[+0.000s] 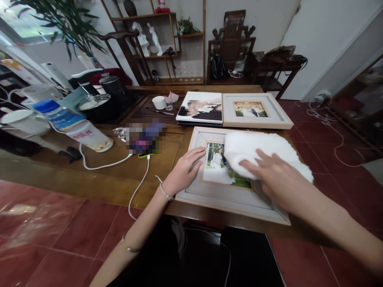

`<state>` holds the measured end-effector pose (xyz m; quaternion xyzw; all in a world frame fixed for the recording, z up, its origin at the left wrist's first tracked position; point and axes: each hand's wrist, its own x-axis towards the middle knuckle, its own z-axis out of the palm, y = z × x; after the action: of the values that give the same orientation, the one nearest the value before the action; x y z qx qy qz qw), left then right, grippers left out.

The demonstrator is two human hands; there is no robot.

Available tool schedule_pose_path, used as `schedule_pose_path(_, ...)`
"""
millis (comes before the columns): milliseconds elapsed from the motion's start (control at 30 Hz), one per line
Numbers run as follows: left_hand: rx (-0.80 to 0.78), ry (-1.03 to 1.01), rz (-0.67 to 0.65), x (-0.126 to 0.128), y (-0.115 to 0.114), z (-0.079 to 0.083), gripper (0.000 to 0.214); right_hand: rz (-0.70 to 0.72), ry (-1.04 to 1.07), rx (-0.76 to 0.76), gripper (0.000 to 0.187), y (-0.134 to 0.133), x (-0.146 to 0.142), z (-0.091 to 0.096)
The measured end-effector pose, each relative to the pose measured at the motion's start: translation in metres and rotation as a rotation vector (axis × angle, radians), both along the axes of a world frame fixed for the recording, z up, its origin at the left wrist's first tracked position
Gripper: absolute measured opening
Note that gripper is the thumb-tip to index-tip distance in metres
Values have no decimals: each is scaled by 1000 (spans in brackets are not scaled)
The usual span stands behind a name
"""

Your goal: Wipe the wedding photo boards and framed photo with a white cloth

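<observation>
head view shows me a pale wooden picture frame [215,196] lying flat at the near edge of the brown table [119,171], with a photo [216,165] of someone in white inside it. my left hand [185,167] rests flat on its left border, fingers together. my right hand [269,175] presses a white cloth [263,151] onto the photo, fingers spread and pinching nothing.

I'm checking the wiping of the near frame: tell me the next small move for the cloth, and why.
Probably slide the white cloth left across the photo. The right hand presses it flat over the right part of the near frame, so the photo's left side lies uncovered. The left hand rests flat on the frame's left border, steadying it.
</observation>
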<state>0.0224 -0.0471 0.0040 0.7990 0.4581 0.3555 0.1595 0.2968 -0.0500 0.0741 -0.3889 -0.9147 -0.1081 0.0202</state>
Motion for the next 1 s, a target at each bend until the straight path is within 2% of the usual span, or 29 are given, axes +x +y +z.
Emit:
schedule_pose_path(133, 1, -9, -2, 0, 0, 0, 34, -122, -11, 155, 60, 44, 6, -6)
schedule_pose_path(233, -4, -11, -1, 0, 0, 1, 33, -105, -70, 160, 57, 53, 4, -15)
schedule_pose_path(333, -11, -3, -1, 0, 0, 1, 34, -81, -130, 144, 53, 40, -4, -23)
schedule_pose_path(433, -8, 1, 4, 0, 0, 1, 34, -35, -152, 130, 48, 14, -9, -25)
schedule_pose_path(567, -1, 5, 8, 1, 1, 0, 34, 87, -97, 133, 46, -25, -4, -12)
schedule_pose_path(700, 11, 4, 9, 1, 1, 0, 34, 252, -18, 119, 53, -51, 4, 6)
schedule_pose_path(833, 19, 2, 4, 0, 1, -2, 34, 204, 0, 50, 64, -46, 6, 5)
schedule_pose_path(1000, 8, 4, 2, 0, -1, -2, 34, 44, -19, 20, 60, -4, 1, -15)
